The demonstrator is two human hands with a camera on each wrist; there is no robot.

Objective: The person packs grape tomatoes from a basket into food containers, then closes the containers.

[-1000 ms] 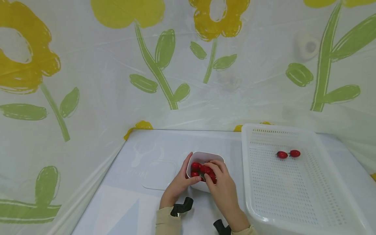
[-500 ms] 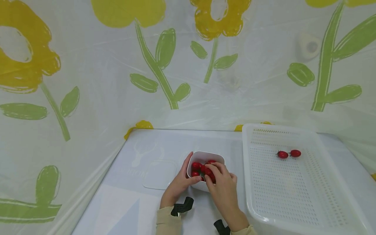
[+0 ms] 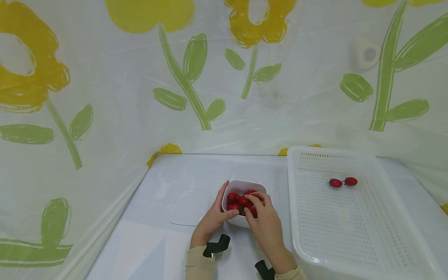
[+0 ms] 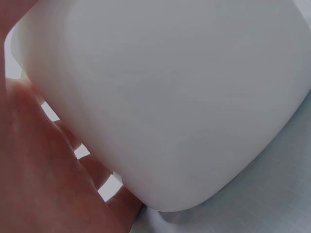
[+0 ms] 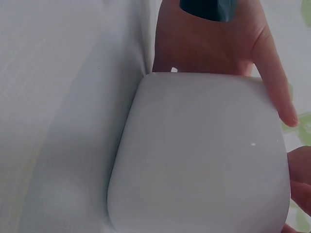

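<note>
A small white plastic box (image 3: 239, 222) stands on the table, holding several red cherry tomatoes (image 3: 232, 197). My left hand (image 3: 211, 219) grips its left side, thumb over the near rim and fingers along the outer wall. From the right, my right hand (image 3: 266, 225) reaches over the rim, with thumb and fingers around a cherry tomato at the box's right side; these fingers partly hide the tomatoes there. Both wrist views mostly show the box's plain outer wall, with the left palm (image 4: 43, 160) against it in one and right fingertips (image 5: 301, 170) at its edge in the other.
To the right is a large white perforated basket (image 3: 295, 217) with two cherry tomatoes (image 3: 343, 182) in it. A flat, pale square lid (image 3: 189, 208) lies left of the box. Behind the table hangs a flower-printed curtain (image 3: 133, 97).
The right fingers have shifted slightly among the tomatoes, and some tomatoes near the front and back of the box sit differently. The left hand keeps its grip on the box.
</note>
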